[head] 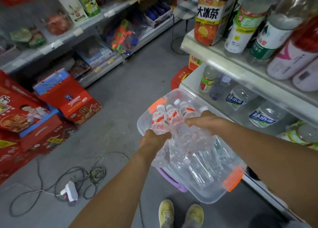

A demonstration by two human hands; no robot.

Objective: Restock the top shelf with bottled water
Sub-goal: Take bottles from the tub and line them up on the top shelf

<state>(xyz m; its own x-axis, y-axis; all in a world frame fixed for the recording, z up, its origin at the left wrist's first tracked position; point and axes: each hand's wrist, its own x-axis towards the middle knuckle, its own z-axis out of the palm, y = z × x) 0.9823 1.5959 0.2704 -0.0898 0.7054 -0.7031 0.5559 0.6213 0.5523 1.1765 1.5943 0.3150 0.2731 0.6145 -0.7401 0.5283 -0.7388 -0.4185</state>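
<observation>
Left hand (151, 140) and right hand (206, 120) grip bottled water (172, 124) above the bin (215, 190).

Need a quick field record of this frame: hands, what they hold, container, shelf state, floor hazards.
left hand: grips bottom end of water bottles
right hand: grips same bottles from the right
bottles: small, white caps, red-white labels, held above bin
bin: clear plastic, orange latches, more bottles inside
top shelf: large drink bottles standing
floor: power strip with tangled cables, left of the feet
</observation>
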